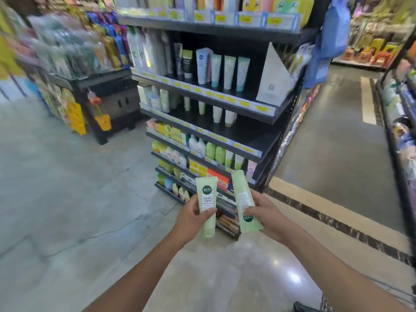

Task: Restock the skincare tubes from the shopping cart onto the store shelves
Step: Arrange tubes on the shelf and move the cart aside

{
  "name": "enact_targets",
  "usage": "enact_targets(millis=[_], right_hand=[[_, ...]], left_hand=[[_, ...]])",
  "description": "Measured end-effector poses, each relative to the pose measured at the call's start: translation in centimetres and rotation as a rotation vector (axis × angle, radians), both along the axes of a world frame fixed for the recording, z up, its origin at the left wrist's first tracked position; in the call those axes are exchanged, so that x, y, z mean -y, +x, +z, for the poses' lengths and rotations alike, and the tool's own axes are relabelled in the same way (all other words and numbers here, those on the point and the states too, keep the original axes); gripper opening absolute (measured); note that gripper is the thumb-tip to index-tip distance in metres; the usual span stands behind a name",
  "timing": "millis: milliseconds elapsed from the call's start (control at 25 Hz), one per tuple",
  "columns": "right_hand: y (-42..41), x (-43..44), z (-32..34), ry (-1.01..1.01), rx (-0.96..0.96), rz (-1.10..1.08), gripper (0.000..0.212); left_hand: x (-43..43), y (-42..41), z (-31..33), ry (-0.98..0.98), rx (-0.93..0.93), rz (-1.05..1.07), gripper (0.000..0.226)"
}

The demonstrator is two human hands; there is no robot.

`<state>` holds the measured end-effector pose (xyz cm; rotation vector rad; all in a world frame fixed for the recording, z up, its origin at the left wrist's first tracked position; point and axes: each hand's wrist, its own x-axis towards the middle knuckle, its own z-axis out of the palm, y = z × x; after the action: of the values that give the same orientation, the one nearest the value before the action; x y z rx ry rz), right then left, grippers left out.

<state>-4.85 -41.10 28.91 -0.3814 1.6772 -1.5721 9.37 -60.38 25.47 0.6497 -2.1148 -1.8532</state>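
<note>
Left tube (206, 199) beside right tube (242, 192), before shelves (252, 131).

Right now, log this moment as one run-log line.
phase: tubes in hand, facing shelves | left hand: grips green tube | right hand: grips second green tube | placed: not yet

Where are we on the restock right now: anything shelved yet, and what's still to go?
Done, it seems: pale tubes already stand on the third shelf, though who placed them I can't tell. In hand: the left hand grips one green tube, the right hand a second green tube. Left: both need shelving; that shelf's right side is bare. Any further stock is out of view.
</note>
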Motion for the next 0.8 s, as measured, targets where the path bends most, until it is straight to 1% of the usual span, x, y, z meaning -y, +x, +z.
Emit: enact_targets(millis=[120, 200, 240, 360, 400, 480, 600, 680, 800], right_hand=[[-1.0, 4.8, 0.6, 0.130, -0.239, 0.153, 0.068], [-1.9, 8.4, 1.4, 0.159, -0.346, 0.149, 0.057], [-2.5, 10.2, 1.7, 0.168, -0.356, 0.120, 0.049], [-4.9, 15.6, 2.0, 0.137, -0.270, 0.049, 0.031], [-5.8, 17.1, 2.0, 0.149, -0.290, 0.048, 0.029], [-7.7, 20.5, 1.8, 0.181, -0.335, 0.079, 0.034], [-10.1, 25.9, 1.8, 0.088, -0.213, 0.141, 0.021], [-11.2, 29.2, 1.4, 0.028, -0.051, 0.166, 0.018], [-12.4, 33.9, 0.6, -0.068, 0.243, 0.165, 0.019]], left_hand=[[3.6, 1.6, 0.7, -0.005, -0.018, 0.102, 0.033], [6.2, 2.3, 1.1, -0.012, -0.017, 0.157, 0.034], [7.6, 2.4, 1.3, -0.020, -0.013, 0.181, 0.034], [11.8, 1.8, 1.4, -0.039, -0.004, 0.247, 0.029], [13.1, 1.3, 1.3, -0.046, 0.001, 0.256, 0.028], [15.7, 0.0, 1.3, -0.059, 0.007, 0.275, 0.025], [19.9, -2.5, 1.6, -0.028, 0.011, 0.327, 0.022], [22.3, -3.8, 1.5, 0.010, -0.011, 0.368, 0.021], [25.2, -4.9, 1.4, 0.099, -0.046, 0.411, 0.019]])
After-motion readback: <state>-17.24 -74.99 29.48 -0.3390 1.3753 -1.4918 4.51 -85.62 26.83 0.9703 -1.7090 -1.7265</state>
